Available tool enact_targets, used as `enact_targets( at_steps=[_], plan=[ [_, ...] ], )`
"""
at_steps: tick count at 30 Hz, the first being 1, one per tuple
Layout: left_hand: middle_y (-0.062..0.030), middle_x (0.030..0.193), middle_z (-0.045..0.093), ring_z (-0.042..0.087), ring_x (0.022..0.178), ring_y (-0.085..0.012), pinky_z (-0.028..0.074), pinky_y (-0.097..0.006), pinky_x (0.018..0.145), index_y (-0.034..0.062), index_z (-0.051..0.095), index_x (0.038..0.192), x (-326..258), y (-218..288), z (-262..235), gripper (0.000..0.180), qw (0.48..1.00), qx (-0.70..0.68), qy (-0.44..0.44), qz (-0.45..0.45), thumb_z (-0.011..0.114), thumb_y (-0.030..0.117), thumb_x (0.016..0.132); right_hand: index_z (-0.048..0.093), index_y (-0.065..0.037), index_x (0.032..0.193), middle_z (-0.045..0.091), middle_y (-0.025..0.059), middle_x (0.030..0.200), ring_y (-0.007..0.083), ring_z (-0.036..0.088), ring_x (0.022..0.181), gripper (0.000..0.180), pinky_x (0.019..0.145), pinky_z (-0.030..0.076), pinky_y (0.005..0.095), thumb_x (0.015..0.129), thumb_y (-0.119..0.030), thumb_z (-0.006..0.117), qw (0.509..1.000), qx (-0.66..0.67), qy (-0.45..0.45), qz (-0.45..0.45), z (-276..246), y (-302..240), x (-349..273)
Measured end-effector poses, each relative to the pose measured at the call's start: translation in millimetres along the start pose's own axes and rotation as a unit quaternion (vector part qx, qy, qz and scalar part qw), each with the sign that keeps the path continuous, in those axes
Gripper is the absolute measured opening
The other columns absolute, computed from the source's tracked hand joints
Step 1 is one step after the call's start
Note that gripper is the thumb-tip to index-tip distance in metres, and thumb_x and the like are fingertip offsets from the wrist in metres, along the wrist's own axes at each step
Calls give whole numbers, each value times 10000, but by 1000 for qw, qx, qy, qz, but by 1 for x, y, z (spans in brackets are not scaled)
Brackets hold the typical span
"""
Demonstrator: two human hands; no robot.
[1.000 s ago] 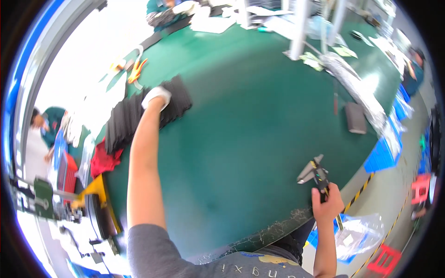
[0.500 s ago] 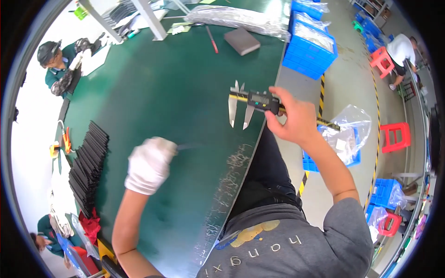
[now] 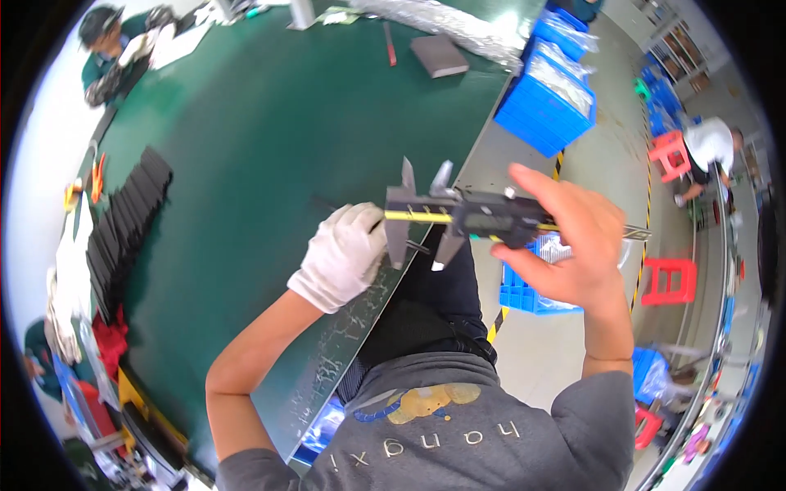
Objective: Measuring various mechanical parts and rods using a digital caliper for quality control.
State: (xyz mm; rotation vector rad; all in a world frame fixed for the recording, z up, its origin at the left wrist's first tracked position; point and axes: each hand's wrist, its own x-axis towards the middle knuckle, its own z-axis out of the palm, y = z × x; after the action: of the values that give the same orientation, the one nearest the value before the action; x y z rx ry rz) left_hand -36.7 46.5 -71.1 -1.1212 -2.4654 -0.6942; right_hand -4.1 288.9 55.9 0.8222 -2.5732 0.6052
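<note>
My right hand [image 3: 585,241], bare, grips a digital caliper [image 3: 491,219] by its body, thumb below and fingers above. The caliper's jaws stand apart over the table's edge. Beside them my left hand [image 3: 344,255], in a white glove, is closed on a thin dark strip [image 3: 418,246]. One end of the strip shows near the caliper's lower jaws; whether it touches them I cannot tell. The glove hides the strip's middle. A row of similar black strips [image 3: 127,233] lies at the left on the green table [image 3: 246,147].
A dark grey block [image 3: 440,56] and a red pencil-like stick [image 3: 390,45] lie at the back, near a plastic-wrapped bundle [image 3: 446,29]. Blue crates [image 3: 544,106] stand beyond the table's right edge. Orange-handled pliers [image 3: 98,178] lie far left. A co-worker [image 3: 115,53] sits at the far left.
My left hand has moved right with the strip, toward the caliper. The caliper has come lower and closer, to beside the gloved hand. The whole view has shifted slightly.
</note>
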Motion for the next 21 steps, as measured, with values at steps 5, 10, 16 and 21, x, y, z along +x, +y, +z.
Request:
enact_targets(
  at_steps=[5, 10, 16, 21],
  plan=[
    [-122, 889, 576, 557, 752, -302, 464, -376, 723, 10, 596, 948, -13, 13, 5, 218, 953, -251, 105, -131, 517, 187, 847, 652, -59, 900, 633, 49, 711, 188, 606, 573, 473, 514, 447, 265, 528, -291, 830, 985, -126, 114, 25, 15, 20, -8],
    [-50, 839, 523, 471, 783, -135, 386, -274, 755, 10, 527, 914, -4, 41, -11, 408, 727, -617, 15, -301, 424, 405, 934, 651, -92, 848, 624, 33, 670, 203, 584, 531, 396, 487, 437, 276, 543, -298, 798, 993, -104, 64, -9, 54, 18, -15],
    [-23, 710, 500, 440, 675, -115, 378, -262, 680, 21, 497, 795, -18, 45, -32, 345, 654, -659, 26, -369, 438, 328, 941, 611, -108, 704, 541, 13, 571, 214, 507, 459, 293, 436, 375, 299, 523, -270, 773, 997, -65, 31, 12, 74, 13, -26],
    [-50, 691, 534, 435, 630, -113, 330, -246, 611, 61, 500, 695, -21, 15, -56, 394, 727, -577, 65, -366, 417, 356, 943, 607, -76, 748, 554, 21, 598, 168, 517, 477, 284, 446, 393, 264, 534, -187, 756, 997, -50, 12, 62, 61, 23, -40]
  ],
)
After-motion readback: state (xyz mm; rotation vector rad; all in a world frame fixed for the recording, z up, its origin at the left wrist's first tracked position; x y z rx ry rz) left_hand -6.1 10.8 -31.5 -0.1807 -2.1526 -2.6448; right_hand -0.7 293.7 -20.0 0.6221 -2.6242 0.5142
